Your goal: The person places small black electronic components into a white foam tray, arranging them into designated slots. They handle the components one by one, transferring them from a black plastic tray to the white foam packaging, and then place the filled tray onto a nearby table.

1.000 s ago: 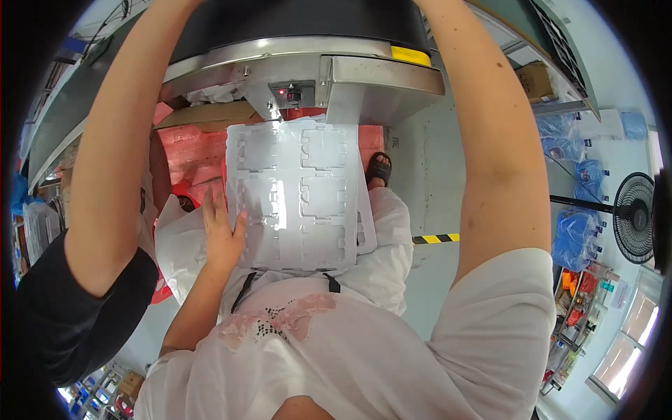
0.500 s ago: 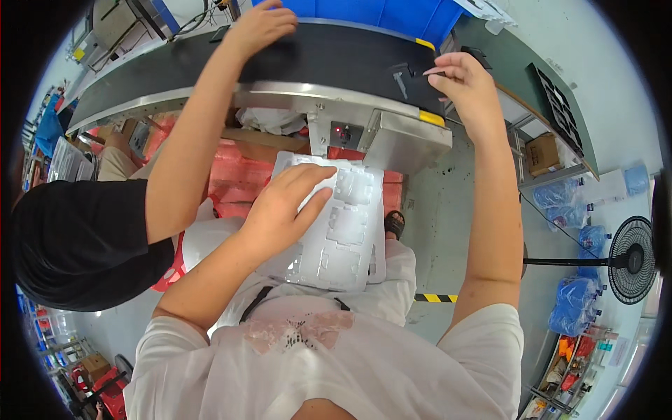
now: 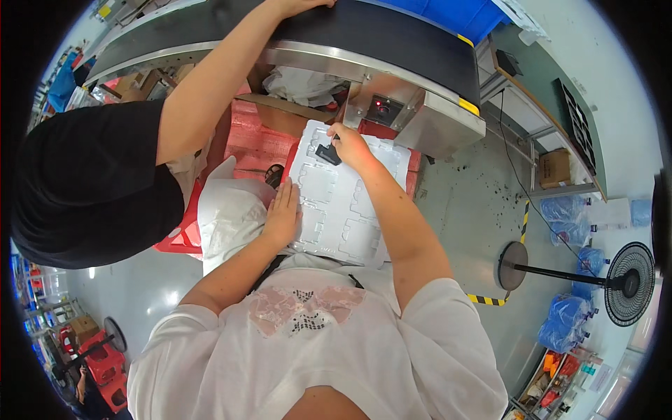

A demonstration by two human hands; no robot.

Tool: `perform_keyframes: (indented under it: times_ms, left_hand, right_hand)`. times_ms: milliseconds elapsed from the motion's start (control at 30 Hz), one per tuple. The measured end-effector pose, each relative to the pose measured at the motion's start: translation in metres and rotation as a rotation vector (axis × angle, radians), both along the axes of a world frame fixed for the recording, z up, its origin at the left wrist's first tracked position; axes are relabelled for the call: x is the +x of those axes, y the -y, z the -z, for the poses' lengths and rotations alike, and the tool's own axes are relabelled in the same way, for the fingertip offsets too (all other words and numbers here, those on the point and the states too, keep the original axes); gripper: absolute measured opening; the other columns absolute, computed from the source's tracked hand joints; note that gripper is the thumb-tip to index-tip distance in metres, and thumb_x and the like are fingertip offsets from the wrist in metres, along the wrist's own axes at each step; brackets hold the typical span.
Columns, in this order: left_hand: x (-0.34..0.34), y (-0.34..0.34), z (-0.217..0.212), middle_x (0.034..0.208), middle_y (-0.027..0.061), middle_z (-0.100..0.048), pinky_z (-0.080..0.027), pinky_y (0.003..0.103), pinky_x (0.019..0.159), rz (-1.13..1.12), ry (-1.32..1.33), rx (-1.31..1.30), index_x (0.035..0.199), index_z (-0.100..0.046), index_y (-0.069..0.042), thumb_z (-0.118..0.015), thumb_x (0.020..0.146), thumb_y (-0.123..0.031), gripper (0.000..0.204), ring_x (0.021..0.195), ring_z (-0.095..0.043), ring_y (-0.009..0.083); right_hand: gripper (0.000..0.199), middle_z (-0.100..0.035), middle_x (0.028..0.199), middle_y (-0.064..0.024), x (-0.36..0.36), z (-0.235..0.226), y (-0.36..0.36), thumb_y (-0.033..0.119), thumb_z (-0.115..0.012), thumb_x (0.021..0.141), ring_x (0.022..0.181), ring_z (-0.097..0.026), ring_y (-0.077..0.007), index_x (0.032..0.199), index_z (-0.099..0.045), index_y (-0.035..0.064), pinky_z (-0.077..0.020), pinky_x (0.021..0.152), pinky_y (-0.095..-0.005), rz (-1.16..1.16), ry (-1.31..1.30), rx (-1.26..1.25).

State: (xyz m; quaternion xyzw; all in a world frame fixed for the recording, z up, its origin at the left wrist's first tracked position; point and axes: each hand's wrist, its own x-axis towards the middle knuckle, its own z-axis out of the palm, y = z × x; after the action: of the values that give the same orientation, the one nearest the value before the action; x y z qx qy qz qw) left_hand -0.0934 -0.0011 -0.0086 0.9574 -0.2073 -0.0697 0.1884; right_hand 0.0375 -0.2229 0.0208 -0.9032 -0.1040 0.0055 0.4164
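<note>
A white moulded plastic tray (image 3: 334,192) with several shaped recesses rests across my lap. At its far left recess, my right hand (image 3: 351,148) pinches a small flat black part (image 3: 327,153) by one edge. The part lies tilted over that recess; whether it is seated there I cannot tell. My left hand (image 3: 282,215) lies along the tray's left edge with its fingers stretched out, steadying nothing else.
Beyond the tray runs a black conveyor belt (image 3: 392,42) with a metal housing (image 3: 448,126). A co-worker's arm (image 3: 213,91) reaches over the belt from the left. A blue bin (image 3: 455,19) stands behind it. Rightward are a green table (image 3: 542,77) and a standing fan (image 3: 628,283).
My right hand has come from the belt's right end down to the tray with the black part. My left hand has moved from over the tray to its left edge.
</note>
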Motion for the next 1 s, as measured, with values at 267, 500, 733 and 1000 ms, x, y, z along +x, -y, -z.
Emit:
perform_keyframes:
  times_ms: [267,500,733,1000]
  left_hand:
    - [0.009,0.021,-0.017,0.145,0.0182,-0.013,-0.022,0.053,0.103,0.039,0.124,0.105,0.136,-0.024,-0.001,-0.053,0.083,-0.019,0.063,0.134,-0.016,0.0323]
    - [0.072,0.071,-0.015,0.146,0.0111,-0.017,-0.022,0.054,0.103,0.315,0.146,0.358,0.137,-0.025,-0.004,-0.044,0.088,-0.024,0.056,0.134,-0.022,0.0261]
    - [0.073,0.087,-0.023,0.141,0.0171,-0.027,-0.026,0.057,0.098,0.212,0.026,0.486,0.134,-0.029,-0.001,-0.043,0.088,-0.028,0.055,0.129,-0.031,0.0301]
    - [0.040,0.141,-0.054,0.124,0.0193,-0.044,-0.036,0.046,0.094,0.527,0.302,0.211,0.123,-0.043,0.000,-0.053,0.085,-0.031,0.050,0.115,-0.043,0.0342]
  right_hand:
    - [0.037,-0.054,0.114,-0.0132,-0.045,-0.011,-0.005,0.012,-0.057,0.080,0.105,-0.049,-0.0318,0.117,-0.051,0.0071,-0.0390,0.091,-0.0377,0.100,0.397,-0.181]
    - [0.026,-0.056,0.103,-0.0183,-0.239,-0.011,0.063,0.008,-0.054,0.082,0.102,-0.050,-0.0336,0.106,-0.056,-0.0008,-0.0390,0.089,-0.0389,0.539,0.196,-0.052]
    - [0.023,-0.059,0.097,-0.0151,-0.417,0.029,0.134,0.013,-0.051,0.086,0.090,-0.056,-0.0262,0.101,-0.058,-0.0030,-0.0451,0.078,-0.0341,1.135,0.027,-0.045]
    - [0.019,-0.059,0.077,-0.0032,-0.485,0.114,0.158,0.019,-0.055,0.084,0.063,-0.052,-0.0096,0.094,-0.058,0.0030,-0.0397,0.049,-0.0259,1.574,-0.211,0.677]
